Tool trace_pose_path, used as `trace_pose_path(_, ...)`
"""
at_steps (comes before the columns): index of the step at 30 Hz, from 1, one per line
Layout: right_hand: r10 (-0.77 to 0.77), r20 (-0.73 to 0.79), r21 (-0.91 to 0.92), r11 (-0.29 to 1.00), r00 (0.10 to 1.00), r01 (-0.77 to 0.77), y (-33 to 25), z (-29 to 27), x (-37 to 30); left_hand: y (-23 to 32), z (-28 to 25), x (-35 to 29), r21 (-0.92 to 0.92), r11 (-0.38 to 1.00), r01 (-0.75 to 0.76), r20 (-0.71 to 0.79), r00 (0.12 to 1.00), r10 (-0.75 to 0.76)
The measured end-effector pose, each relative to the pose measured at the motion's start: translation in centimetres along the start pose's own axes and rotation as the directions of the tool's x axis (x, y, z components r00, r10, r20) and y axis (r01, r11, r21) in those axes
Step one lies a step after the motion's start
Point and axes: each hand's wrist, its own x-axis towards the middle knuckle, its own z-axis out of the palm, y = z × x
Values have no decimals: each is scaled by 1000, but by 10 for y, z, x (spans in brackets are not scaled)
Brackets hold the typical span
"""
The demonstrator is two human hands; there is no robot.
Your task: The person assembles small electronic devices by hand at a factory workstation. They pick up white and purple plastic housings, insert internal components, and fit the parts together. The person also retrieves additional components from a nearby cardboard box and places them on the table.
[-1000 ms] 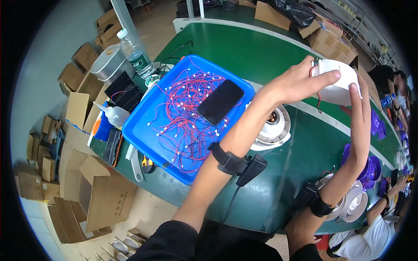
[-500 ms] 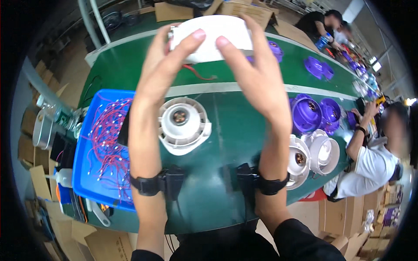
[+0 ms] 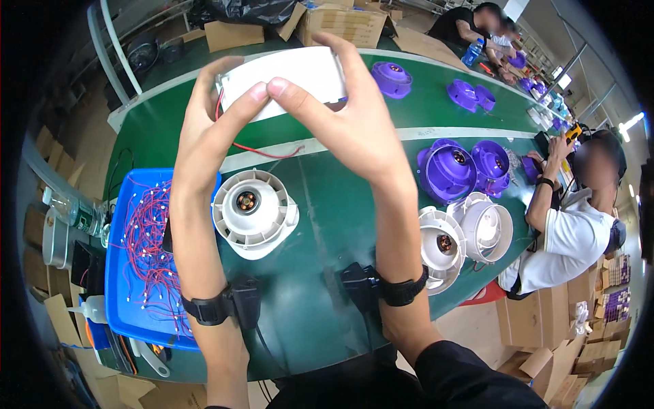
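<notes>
Both of my hands grip a white plastic housing (image 3: 300,65) above the far part of the green bench. My left hand (image 3: 211,112) wraps its left end and my right hand (image 3: 337,112) its right end, thumbs meeting on the near face. The fingers behind it are mostly hidden. A red wire (image 3: 269,153) trails from the housing's left side. Below, on the bench, stands a round white ribbed fan part (image 3: 255,211) with a copper-coloured centre, right of my left forearm.
A blue tray (image 3: 119,300) of red wires with small white connectors lies at left. Purple housings (image 3: 446,174) and white housings (image 3: 487,228) sit at right; more purple parts (image 3: 392,80) stand across the bench. A co-worker in a white shirt (image 3: 579,228) works at right. Cardboard boxes (image 3: 347,27) stand behind.
The view has shifted, so the bench things sit differently in it. My thumbs have come together on the white housing, and more of the red wire shows. Both hands still hold it.
</notes>
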Motion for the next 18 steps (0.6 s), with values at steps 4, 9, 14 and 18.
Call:
trace_pose_path(4, 51, -24, 15, 999, 998, -51, -5, 5, 0, 3, 5, -2, -8, 1000, 28, 16, 999, -28)
trace_pose_path(9, 110, 28, 53, 992, 994, -111, -10, 2, 0, -11, -18, 5, 37, 994, 101, 205, 973, -107)
trace_pose_path(14, 119, 54, -18, 993, 991, -119, -14, 4, -2, 0, -18, 1, 15, 997, 80, 231, 969, -81)
trace_pose_path(18, 124, 29, -60, 991, 992, -122, -19, 8, -3, 1, -14, 1, 55, 998, 1, 256, 967, -15)
